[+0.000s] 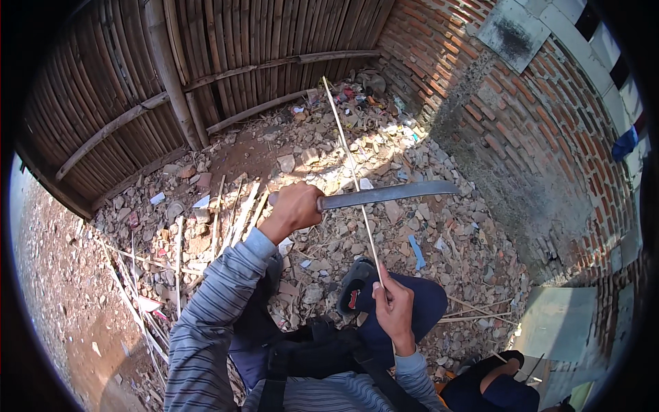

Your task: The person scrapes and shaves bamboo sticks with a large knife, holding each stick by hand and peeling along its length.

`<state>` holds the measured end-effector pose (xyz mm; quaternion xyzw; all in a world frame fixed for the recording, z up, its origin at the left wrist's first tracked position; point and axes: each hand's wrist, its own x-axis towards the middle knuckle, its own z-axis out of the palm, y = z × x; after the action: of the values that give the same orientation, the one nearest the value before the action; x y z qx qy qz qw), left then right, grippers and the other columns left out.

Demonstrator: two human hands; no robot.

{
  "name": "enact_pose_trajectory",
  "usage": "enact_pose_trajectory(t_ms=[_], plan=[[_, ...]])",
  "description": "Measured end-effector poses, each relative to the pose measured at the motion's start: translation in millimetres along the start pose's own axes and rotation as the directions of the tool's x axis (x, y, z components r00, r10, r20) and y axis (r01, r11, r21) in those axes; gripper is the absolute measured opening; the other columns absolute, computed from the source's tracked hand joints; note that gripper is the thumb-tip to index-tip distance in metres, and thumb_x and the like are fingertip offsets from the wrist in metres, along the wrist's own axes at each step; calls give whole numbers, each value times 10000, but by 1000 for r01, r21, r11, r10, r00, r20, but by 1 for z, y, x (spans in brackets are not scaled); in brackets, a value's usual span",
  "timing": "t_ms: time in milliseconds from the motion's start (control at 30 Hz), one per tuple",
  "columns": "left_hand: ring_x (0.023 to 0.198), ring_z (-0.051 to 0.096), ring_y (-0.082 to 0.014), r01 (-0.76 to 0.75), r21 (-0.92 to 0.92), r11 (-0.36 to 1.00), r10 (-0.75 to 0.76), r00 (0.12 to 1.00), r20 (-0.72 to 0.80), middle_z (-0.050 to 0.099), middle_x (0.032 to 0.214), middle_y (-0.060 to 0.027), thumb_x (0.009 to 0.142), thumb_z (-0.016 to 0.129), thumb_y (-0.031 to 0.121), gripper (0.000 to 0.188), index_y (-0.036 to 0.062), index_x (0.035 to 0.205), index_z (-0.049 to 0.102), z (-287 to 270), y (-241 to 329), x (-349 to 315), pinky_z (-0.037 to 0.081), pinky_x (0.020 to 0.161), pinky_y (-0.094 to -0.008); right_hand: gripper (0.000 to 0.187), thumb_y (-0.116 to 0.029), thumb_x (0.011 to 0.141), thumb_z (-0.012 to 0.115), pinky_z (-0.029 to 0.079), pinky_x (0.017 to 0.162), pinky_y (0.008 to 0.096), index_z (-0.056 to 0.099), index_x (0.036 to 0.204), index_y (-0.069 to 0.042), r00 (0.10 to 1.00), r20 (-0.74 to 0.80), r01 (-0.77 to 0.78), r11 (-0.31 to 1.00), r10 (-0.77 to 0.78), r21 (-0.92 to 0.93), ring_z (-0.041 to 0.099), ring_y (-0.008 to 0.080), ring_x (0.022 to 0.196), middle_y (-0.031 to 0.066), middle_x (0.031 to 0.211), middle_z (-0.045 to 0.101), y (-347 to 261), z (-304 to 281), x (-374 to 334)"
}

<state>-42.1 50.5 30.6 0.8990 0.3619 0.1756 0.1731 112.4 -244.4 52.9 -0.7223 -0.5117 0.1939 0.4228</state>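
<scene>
My left hand is closed round the handle of a machete, whose long grey blade points to the right. The blade crosses a thin, pale bamboo strip at about its middle; whether they touch I cannot tell for sure. Lower down, my right hand grips the strip near its close end, fingers wrapped about it above my bent knee. From there the strip slants up and away, its far tip over the rubble by the bamboo fence.
Stones and brick rubble cover the ground. More pale strips lie at left. A bamboo fence stands at the back, a brick wall on the right. Another person's leg shows at lower right, near a grey panel.
</scene>
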Motion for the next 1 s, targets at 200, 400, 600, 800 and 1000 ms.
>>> enact_pose_trajectory(t_ms=[200,400,600,800,1000], plan=[[851,742,-428,245,73,967,-241,969,-54,736,849,-251,757,673,188,219,59,893,788,-9,-43,16,608,774,-531,507,45,967,622,394,526,287,594,1472,6,998,61,3,1000,-3,2,443,77,586,86,727,568,-4,-1,-32],[861,751,-406,166,63,984,-167,986,7,749,893,-239,734,697,202,252,45,910,783,11,-32,10,614,783,-515,502,40,987,614,429,555,240,585,1486,0,982,124,-152,987,145,52,500,31,645,32,749,591,10,0,-26],[856,764,-394,252,89,964,-250,968,-32,758,910,-223,735,709,196,231,40,889,784,-3,-59,21,620,779,-503,485,22,1003,618,468,604,215,581,1486,9,982,130,-155,975,135,160,548,28,693,25,766,611,-4,-4,-43],[823,756,-392,155,141,978,-161,986,36,743,831,-222,746,697,185,227,69,914,795,8,-21,10,609,758,-515,484,29,989,613,400,534,253,593,1472,15,994,86,-75,996,70,52,476,38,625,49,729,587,17,1,-28],[825,750,-405,52,57,997,-56,996,75,744,840,-228,717,697,169,231,68,900,795,19,-2,3,605,772,-513,485,33,986,611,466,597,246,593,1470,14,993,71,-100,992,95,73,539,44,677,85,797,678,4,5,-4]])
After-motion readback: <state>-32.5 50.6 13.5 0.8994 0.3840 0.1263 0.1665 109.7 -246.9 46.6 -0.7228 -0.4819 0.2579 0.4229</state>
